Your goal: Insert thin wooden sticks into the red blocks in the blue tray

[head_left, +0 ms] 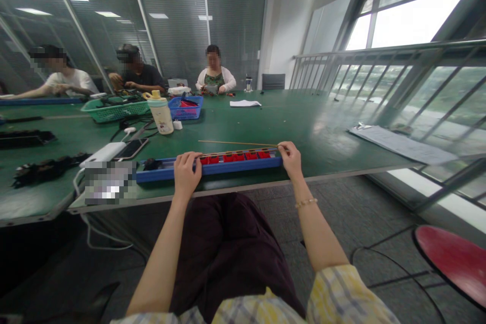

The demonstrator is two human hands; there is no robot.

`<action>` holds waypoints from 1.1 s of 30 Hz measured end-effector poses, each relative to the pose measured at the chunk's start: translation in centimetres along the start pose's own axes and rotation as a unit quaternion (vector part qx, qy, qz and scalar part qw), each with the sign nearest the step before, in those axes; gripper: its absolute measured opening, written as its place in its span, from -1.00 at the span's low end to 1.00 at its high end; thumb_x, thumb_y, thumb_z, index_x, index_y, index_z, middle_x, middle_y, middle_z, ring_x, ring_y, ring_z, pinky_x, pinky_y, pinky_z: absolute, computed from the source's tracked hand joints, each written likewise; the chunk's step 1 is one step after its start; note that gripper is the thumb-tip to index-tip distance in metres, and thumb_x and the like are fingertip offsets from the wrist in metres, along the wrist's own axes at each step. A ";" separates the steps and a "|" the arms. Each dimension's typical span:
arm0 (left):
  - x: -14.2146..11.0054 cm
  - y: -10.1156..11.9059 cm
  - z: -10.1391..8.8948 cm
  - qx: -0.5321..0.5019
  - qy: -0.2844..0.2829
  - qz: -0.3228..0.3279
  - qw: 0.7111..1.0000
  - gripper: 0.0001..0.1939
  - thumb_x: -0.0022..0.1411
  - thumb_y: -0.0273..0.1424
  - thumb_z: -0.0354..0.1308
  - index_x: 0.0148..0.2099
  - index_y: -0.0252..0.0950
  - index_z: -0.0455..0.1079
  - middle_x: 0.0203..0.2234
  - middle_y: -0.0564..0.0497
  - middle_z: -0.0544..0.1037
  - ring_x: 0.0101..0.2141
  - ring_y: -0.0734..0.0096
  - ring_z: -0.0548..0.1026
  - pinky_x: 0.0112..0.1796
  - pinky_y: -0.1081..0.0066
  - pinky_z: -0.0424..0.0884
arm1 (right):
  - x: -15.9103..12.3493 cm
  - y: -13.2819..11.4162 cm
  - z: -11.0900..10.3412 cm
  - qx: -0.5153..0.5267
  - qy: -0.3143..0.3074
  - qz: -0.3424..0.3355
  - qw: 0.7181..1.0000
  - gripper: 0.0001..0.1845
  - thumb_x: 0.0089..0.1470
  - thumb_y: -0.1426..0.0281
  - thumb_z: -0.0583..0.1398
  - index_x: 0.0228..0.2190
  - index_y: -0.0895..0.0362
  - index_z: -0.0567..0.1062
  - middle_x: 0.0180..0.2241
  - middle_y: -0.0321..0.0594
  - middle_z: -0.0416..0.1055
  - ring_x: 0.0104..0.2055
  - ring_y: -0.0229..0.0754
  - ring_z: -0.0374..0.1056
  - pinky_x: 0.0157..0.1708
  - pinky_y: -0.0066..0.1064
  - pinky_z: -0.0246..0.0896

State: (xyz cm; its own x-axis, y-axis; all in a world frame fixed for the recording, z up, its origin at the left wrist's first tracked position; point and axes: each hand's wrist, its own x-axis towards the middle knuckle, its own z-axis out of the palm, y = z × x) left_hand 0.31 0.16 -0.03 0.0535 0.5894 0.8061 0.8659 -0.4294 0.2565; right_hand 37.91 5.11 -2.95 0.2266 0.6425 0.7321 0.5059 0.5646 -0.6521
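Observation:
A long, narrow blue tray (243,165) lies along the table's front edge, with several red pieces (238,157) in a row inside it. My left hand (187,172) is closed over the tray near its left part, its fingers bent down at the near end of the row; what they grip is hidden. At the tray's right end, my right hand (290,159) pinches the end of a thin tan strip (235,143). This strip reaches leftward behind the tray, its far tip free. Another thin strip runs along the tray's top between my hands. A small black part sits in the tray's left end.
Left of the tray are a phone (131,149), a white power bank (102,154) with cables, and black parts (49,168). Farther back stand a bottle (161,115), a green basket (114,111) and a blue basket (186,110). A clipboard (402,144) lies right. Several people sit opposite.

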 end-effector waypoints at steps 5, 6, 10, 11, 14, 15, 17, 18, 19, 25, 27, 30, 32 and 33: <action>0.0 0.2 0.0 0.011 -0.003 0.008 1.000 -0.74 0.34 -0.37 -0.05 -0.06 -0.22 0.45 -0.13 -0.09 0.54 -0.08 0.15 0.42 -0.03 0.19 0.30 | 0.0 0.5 0.1 0.017 0.008 0.009 1.000 -0.71 0.17 0.13 0.15 -0.35 0.08 0.51 -0.26 -0.14 0.46 -0.18 -0.10 0.37 -0.29 -0.33 0.28; 0.0 0.2 0.0 0.014 -0.005 0.009 1.000 -0.74 0.34 -0.37 -0.05 -0.07 -0.22 0.45 -0.13 -0.09 0.54 -0.08 0.15 0.42 -0.03 0.19 0.29 | 0.0 0.6 0.1 0.020 0.013 0.010 1.000 -0.71 0.16 0.14 0.15 -0.34 0.08 0.51 -0.25 -0.14 0.46 -0.17 -0.10 0.38 -0.29 -0.33 0.28; -0.1 0.2 0.0 0.023 -0.008 0.008 1.000 -0.74 0.34 -0.35 -0.04 -0.08 -0.22 0.45 -0.14 -0.09 0.54 -0.07 0.13 0.42 -0.04 0.18 0.29 | 0.1 1.1 0.1 0.018 0.031 0.016 0.999 -0.72 0.16 0.14 0.15 -0.34 0.08 0.51 -0.22 -0.12 0.46 -0.14 -0.08 0.38 -0.28 -0.32 0.29; -0.1 0.2 0.0 0.025 -0.007 0.008 1.000 -0.74 0.34 -0.35 -0.04 -0.08 -0.22 0.45 -0.13 -0.09 0.54 -0.07 0.12 0.42 -0.04 0.18 0.28 | 0.1 1.2 0.1 0.017 0.030 0.019 0.999 -0.72 0.16 0.14 0.15 -0.34 0.08 0.51 -0.23 -0.12 0.46 -0.15 -0.08 0.38 -0.28 -0.32 0.29; -0.1 0.3 0.0 0.027 -0.009 0.011 1.000 -0.74 0.35 -0.35 -0.04 -0.07 -0.21 0.46 -0.13 -0.08 0.53 -0.07 0.13 0.42 -0.04 0.19 0.28 | 0.1 1.4 0.1 0.020 0.024 0.025 0.999 -0.72 0.15 0.14 0.15 -0.35 0.08 0.51 -0.26 -0.13 0.46 -0.18 -0.09 0.37 -0.30 -0.32 0.29; 0.0 0.3 -0.1 0.027 -0.009 0.013 1.000 -0.74 0.35 -0.35 -0.04 -0.07 -0.21 0.46 -0.14 -0.08 0.54 -0.08 0.13 0.42 -0.04 0.19 0.28 | 0.1 1.4 0.1 0.023 0.023 0.026 0.999 -0.72 0.15 0.14 0.15 -0.35 0.08 0.50 -0.26 -0.14 0.45 -0.18 -0.09 0.37 -0.30 -0.33 0.28; 0.0 0.3 -0.1 0.024 -0.008 0.014 1.000 -0.74 0.35 -0.35 -0.04 -0.06 -0.20 0.45 -0.13 -0.07 0.54 -0.08 0.13 0.42 -0.03 0.20 0.28 | 0.1 1.3 0.1 0.027 0.023 0.026 0.999 -0.71 0.15 0.13 0.16 -0.35 0.09 0.50 -0.26 -0.13 0.45 -0.19 -0.10 0.37 -0.31 -0.33 0.28; 0.0 0.3 -0.1 0.021 -0.006 0.012 1.000 -0.74 0.35 -0.34 -0.04 -0.06 -0.21 0.45 -0.13 -0.07 0.54 -0.08 0.13 0.42 -0.03 0.19 0.29 | 0.1 1.2 0.1 0.027 0.023 0.025 0.999 -0.70 0.15 0.12 0.16 -0.35 0.09 0.50 -0.26 -0.13 0.45 -0.19 -0.10 0.37 -0.31 -0.33 0.28; 0.0 0.2 -0.1 0.018 -0.004 0.010 1.000 -0.75 0.35 -0.34 -0.04 -0.05 -0.21 0.44 -0.13 -0.08 0.54 -0.08 0.13 0.42 -0.02 0.19 0.29 | 0.1 1.1 0.1 0.025 0.023 0.023 0.999 -0.69 0.16 0.11 0.15 -0.35 0.09 0.50 -0.26 -0.13 0.45 -0.18 -0.09 0.37 -0.31 -0.33 0.28; 0.0 0.0 0.1 0.010 0.002 -0.001 1.000 -0.73 0.32 -0.35 -0.02 0.00 -0.25 0.38 -0.11 -0.11 0.53 -0.05 0.09 0.43 0.03 0.15 0.29 | 0.2 1.1 -0.1 0.018 0.046 0.033 0.998 -0.60 0.16 0.02 0.13 -0.33 0.10 0.49 -0.26 -0.12 0.46 -0.23 -0.11 0.37 -0.34 -0.35 0.29; 0.0 0.1 0.1 0.003 0.003 -0.002 1.000 -0.71 0.32 -0.36 -0.02 0.03 -0.25 0.36 -0.10 -0.11 0.53 -0.05 0.10 0.43 0.04 0.15 0.29 | 0.2 1.2 -0.1 0.021 0.052 0.039 0.998 -0.59 0.16 0.00 0.13 -0.32 0.10 0.49 -0.27 -0.12 0.46 -0.25 -0.12 0.38 -0.35 -0.35 0.29; 0.0 0.2 0.0 -0.005 0.008 -0.008 1.000 -0.64 0.31 -0.36 -0.02 0.13 -0.24 0.31 -0.10 -0.11 0.52 -0.06 0.11 0.43 0.02 0.15 0.29 | 0.2 1.1 -0.1 0.026 0.047 0.038 0.998 -0.60 0.15 0.01 0.14 -0.34 0.09 0.49 -0.27 -0.12 0.46 -0.22 -0.10 0.38 -0.33 -0.34 0.30; 0.0 0.2 -0.1 -0.007 0.008 -0.010 1.000 -0.59 0.31 -0.37 -0.02 0.19 -0.24 0.27 -0.09 -0.11 0.52 -0.06 0.13 0.43 0.02 0.16 0.29 | 0.1 0.8 0.0 0.029 0.035 0.031 0.998 -0.63 0.15 0.03 0.15 -0.36 0.09 0.50 -0.26 -0.13 0.46 -0.19 -0.10 0.38 -0.32 -0.34 0.29; 0.0 0.2 -0.1 -0.006 0.006 -0.007 1.000 -0.59 0.31 -0.37 -0.02 0.18 -0.24 0.28 -0.09 -0.11 0.52 -0.05 0.13 0.43 0.02 0.16 0.29 | 0.1 0.7 0.0 0.028 0.031 0.028 0.999 -0.64 0.15 0.04 0.16 -0.36 0.09 0.50 -0.26 -0.13 0.46 -0.19 -0.10 0.38 -0.32 -0.35 0.29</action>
State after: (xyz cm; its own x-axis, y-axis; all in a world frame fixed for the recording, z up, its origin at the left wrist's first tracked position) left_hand 0.46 -0.01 0.06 0.0356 0.5873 0.8086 0.8600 -0.4301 0.2745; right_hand 38.33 5.55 -3.34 0.3045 0.6420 0.7036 0.4433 0.5583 -0.7013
